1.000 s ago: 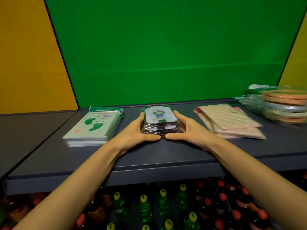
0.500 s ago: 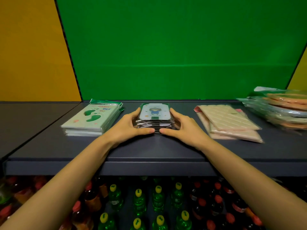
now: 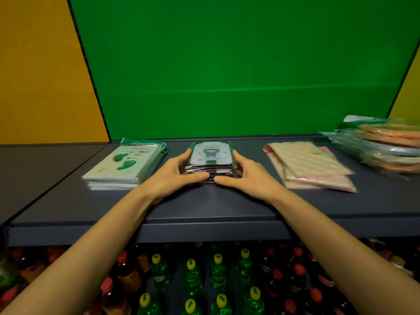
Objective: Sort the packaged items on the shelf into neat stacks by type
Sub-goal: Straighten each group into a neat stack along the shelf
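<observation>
Head: neat cartoon-print packet stack (image 3: 212,155) (clear-wrapped)

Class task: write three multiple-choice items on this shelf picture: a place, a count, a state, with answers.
1. Where is the footprint stack? A left of the middle stack; B right of it; C on the floor.
2. How many stacks lie on the shelf? A two; B four; C six.
3. What do the left hand and right hand do? A hang free; B hold the middle stack; C point upward.
Answers: A, it lies beside the left hand; B, those two plus quilted stack, orange stack; B, fingers clasp its sides.
</observation>
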`<control>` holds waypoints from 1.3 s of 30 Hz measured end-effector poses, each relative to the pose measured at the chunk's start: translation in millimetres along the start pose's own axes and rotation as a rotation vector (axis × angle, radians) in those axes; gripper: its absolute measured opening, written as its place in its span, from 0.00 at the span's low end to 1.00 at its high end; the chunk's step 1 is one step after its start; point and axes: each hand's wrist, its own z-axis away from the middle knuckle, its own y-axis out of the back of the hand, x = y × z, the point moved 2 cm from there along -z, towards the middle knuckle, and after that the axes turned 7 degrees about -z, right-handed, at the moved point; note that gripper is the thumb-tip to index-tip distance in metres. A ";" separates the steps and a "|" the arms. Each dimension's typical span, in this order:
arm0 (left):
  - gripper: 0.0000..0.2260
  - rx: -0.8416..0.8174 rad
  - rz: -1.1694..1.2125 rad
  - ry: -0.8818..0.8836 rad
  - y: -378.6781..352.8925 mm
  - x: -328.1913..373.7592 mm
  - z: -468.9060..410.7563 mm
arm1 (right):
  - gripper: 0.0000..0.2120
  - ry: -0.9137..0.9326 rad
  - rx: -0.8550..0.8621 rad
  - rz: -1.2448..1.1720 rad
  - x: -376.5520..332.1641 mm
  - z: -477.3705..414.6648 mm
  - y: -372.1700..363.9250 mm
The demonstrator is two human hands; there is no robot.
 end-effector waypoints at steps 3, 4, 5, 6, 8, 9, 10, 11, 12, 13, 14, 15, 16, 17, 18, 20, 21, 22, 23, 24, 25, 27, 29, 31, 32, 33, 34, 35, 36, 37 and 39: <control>0.36 -0.035 0.061 0.026 2.5 -6.0 -4.7 | 0.35 -0.013 0.037 0.117 -5.5 0.1 -5.0; 0.36 -0.045 0.091 0.033 3.3 -8.2 -5.9 | 0.35 -0.018 0.045 0.136 -6.6 -0.4 -7.7; 0.34 -0.053 0.125 0.040 4.6 -9.6 -6.2 | 0.35 -0.020 0.051 0.141 -8.0 -1.2 -10.5; 0.30 -0.059 0.154 0.041 5.8 -11.7 -7.2 | 0.35 -0.024 0.057 0.139 -8.7 -2.5 -13.2; 0.21 -0.071 0.189 0.033 7.7 -15.0 -8.8 | 0.34 -0.026 0.061 0.142 -10.5 -4.2 -17.7; 0.20 -0.062 0.207 0.031 8.5 -15.6 -10.2 | 0.35 -0.025 0.066 0.145 -11.2 -4.8 -19.1; 0.19 -0.050 0.227 0.038 8.9 -16.5 -11.8 | 0.35 -0.026 0.070 0.142 -12.0 -4.9 -19.9; 0.19 -0.038 0.233 0.049 8.7 -15.4 -11.3 | 0.35 -0.029 0.072 0.131 -12.6 -5.0 -20.0; 0.19 -0.038 0.234 0.062 8.0 -14.3 -10.4 | 0.35 -0.034 0.070 0.107 -13.0 -4.6 -20.0; 0.23 -0.038 0.231 0.081 6.6 -11.7 -8.1 | 0.34 -0.035 0.063 0.075 -14.2 -2.6 -18.6; 0.29 -0.036 0.214 0.104 5.6 -9.2 -5.5 | 0.34 -0.037 0.055 0.044 -15.1 -0.1 -16.6; 0.36 -0.020 0.178 0.122 5.9 -6.8 -1.8 | 0.35 -0.035 0.046 0.024 -17.3 3.9 -13.8; 0.43 0.017 0.109 0.128 7.5 -5.6 0.7 | 0.37 -0.035 0.041 0.016 -19.4 9.5 -9.7; 0.50 0.074 0.009 0.128 9.9 -3.7 3.4 | 0.39 -0.039 0.049 0.025 -20.2 16.2 -2.8; 0.54 0.126 -0.072 0.117 11.2 -0.1 6.1 | 0.42 -0.042 0.074 0.043 -19.1 22.7 7.3; 0.46 0.252 -0.065 0.030 8.4 15.3 11.0 | 0.40 -0.020 0.152 0.047 -13.7 36.8 36.6; 0.34 0.332 -0.009 -0.054 3.4 27.0 13.1 | 0.36 0.005 0.205 0.020 -10.0 43.6 55.6; 0.23 0.400 0.042 -0.139 -4.7 37.1 13.2 | 0.32 0.020 0.259 -0.012 -5.3 50.0 75.8; 0.16 0.432 0.065 -0.201 -15.8 48.2 12.8 | 0.28 0.018 0.312 -0.026 -1.0 57.1 96.7; 0.12 0.415 0.064 -0.243 -29.9 59.1 10.4 | 0.25 -0.005 0.362 -0.019 5.5 63.4 116.1; 0.09 0.355 0.036 -0.261 -45.9 68.3 6.5 | 0.24 -0.042 0.397 0.003 13.5 68.4 133.6; 0.08 0.196 -0.018 -0.273 -79.7 79.7 -6.2 | 0.26 -0.167 0.397 0.088 34.0 76.1 157.8; 0.12 0.076 -0.111 -0.198 -111.5 84.6 -24.0 | 0.28 -0.296 0.327 0.168 52.8 82.6 166.4; 0.21 -0.006 -0.167 -0.064 -135.7 82.9 -44.8 | 0.26 -0.330 0.254 0.173 64.4 87.0 165.7; 0.23 -0.055 -0.140 0.005 -144.8 80.7 -54.7 | 0.25 -0.324 0.234 0.180 66.7 89.4 164.4; 0.25 -0.095 -0.103 0.051 -150.9 79.3 -63.1 | 0.25 -0.314 0.225 0.192 67.1 92.0 163.0; 0.26 -0.110 -0.082 0.080 -155.3 77.3 -70.3 | 0.25 -0.300 0.222 0.205 66.3 94.8 161.7; 0.28 -0.117 -0.075 0.099 -158.6 74.8 -77.0 | 0.24 -0.284 0.222 0.220 64.8 97.6 160.7; 0.32 -0.111 -0.053 0.113 -161.0 74.5 -81.2 | 0.23 -0.269 0.218 0.235 64.4 100.3 159.7; 0.33 -0.104 -0.042 0.127 -162.2 74.1 -84.7 | 0.22 -0.251 0.204 0.247 64.5 103.3 158.6; 0.24 -0.097 -0.011 0.117 -166.1 80.5 -83.8 | 0.21 -0.222 0.172 0.228 66.5 110.0 157.3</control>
